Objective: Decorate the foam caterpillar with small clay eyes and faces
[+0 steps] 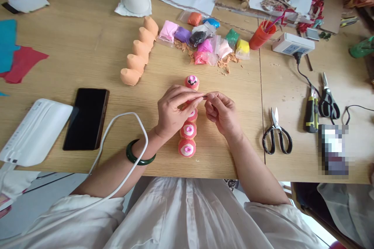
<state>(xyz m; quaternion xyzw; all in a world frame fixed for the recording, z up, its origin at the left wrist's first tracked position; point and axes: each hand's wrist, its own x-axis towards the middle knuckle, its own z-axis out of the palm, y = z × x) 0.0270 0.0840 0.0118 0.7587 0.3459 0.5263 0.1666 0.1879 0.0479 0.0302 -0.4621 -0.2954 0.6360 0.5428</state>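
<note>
A black phone (86, 118) lay near the table's (87, 46) front edge, a white device (33, 130) beside it at the left. Plain orange cups (140, 50) and bagged clay (204, 39) sat mid-table. Toward the right edge lay scissors (276, 134), a power strip (293, 44) and a red cup (261, 35).

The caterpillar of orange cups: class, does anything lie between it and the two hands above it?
Nothing visible does. The left hand and right hand hover directly over the caterpillar, pinching a thin stick between their fingertips.
</note>
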